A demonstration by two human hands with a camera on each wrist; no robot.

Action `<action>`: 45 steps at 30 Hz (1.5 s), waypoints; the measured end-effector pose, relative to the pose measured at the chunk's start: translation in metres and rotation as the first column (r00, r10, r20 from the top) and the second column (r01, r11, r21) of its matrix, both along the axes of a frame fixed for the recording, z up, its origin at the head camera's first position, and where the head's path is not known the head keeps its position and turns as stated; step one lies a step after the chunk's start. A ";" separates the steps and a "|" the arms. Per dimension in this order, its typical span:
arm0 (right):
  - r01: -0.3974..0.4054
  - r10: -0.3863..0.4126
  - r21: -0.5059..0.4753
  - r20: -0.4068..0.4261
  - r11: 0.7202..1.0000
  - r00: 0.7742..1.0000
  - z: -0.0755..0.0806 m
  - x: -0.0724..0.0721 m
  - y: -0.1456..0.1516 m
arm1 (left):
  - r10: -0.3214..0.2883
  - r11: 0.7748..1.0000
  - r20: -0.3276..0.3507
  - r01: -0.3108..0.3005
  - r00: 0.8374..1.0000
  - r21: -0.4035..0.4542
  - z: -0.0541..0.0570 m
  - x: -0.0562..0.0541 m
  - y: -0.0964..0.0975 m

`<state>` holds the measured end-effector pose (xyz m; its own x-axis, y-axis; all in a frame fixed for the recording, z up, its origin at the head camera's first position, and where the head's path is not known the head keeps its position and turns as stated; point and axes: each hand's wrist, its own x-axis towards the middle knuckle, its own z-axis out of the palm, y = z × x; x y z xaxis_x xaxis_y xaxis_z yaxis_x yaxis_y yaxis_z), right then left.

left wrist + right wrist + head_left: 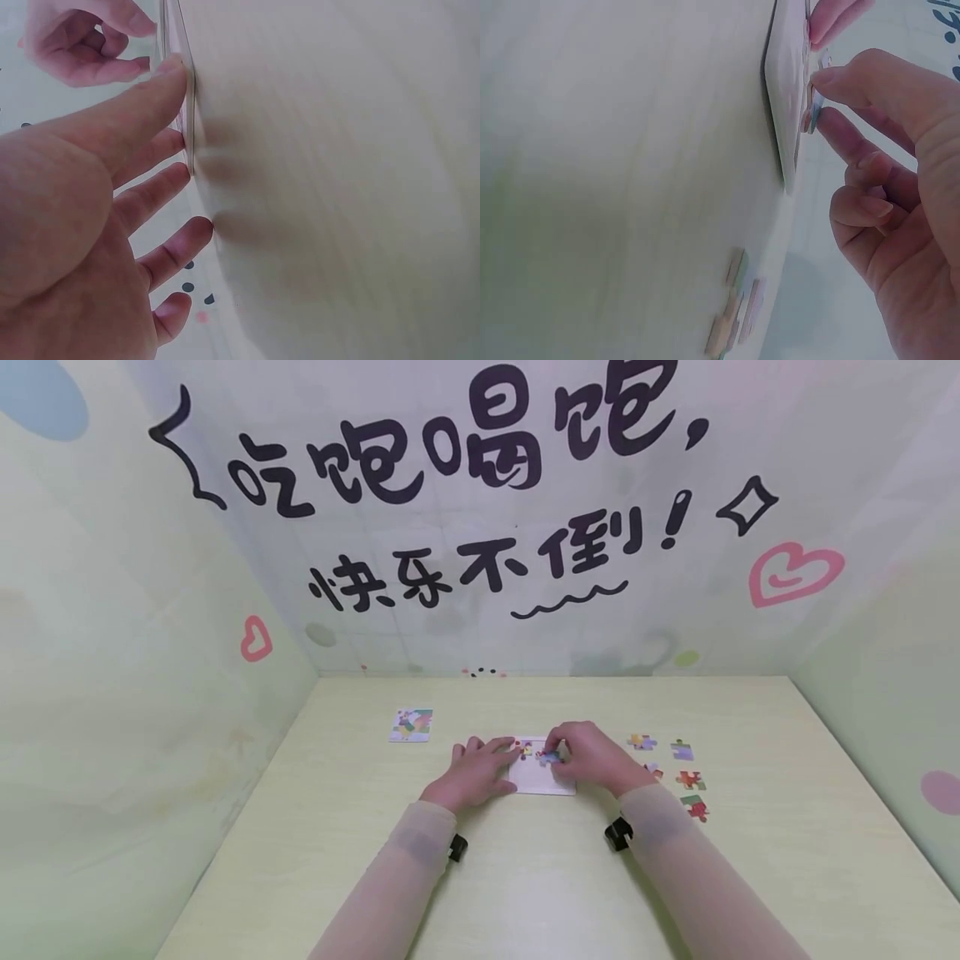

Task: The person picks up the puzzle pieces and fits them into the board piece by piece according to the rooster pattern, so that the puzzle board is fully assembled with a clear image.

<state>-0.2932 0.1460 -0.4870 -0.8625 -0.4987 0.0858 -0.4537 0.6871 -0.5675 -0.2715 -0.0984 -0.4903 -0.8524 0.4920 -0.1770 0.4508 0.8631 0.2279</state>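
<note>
A shallow white puzzle tray (540, 782) lies on the table between both hands. My left hand (472, 774) rests at its left side, fingers fairly straight; in the left wrist view the thumb (169, 86) touches the tray's edge. One jigsaw piece (526, 750) lies in the tray's upper left, by the left fingertips. Over the tray's upper right, my right hand (591, 757) pinches a bluish jigsaw piece (551, 758) between thumb and index finger. The right wrist view shows this held piece (814, 112) just above the tray's surface (784, 90), its other fingers curled.
Several loose jigsaw pieces (691, 780) are scattered on the table right of the tray, some beside the right forearm. A square picture card (411, 726) lies at the back left. Printed fabric walls (465, 643) enclose the table's back and sides.
</note>
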 end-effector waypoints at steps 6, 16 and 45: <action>0.001 0.000 0.015 -0.020 1.000 1.000 -0.001 -0.006 -0.010 | 0.000 1.000 -0.009 0.000 1.000 -0.008 -0.003 -0.002 0.001; 0.018 -0.015 0.072 -0.041 0.997 0.999 -0.007 -0.018 -0.021 | -0.011 1.000 -0.014 0.011 1.000 -0.006 -0.004 -0.003 0.001; -0.038 0.056 0.224 -0.076 0.974 0.996 -0.005 -0.015 -0.017 | -0.014 0.999 -0.025 0.014 1.000 -0.035 -0.002 -0.002 0.000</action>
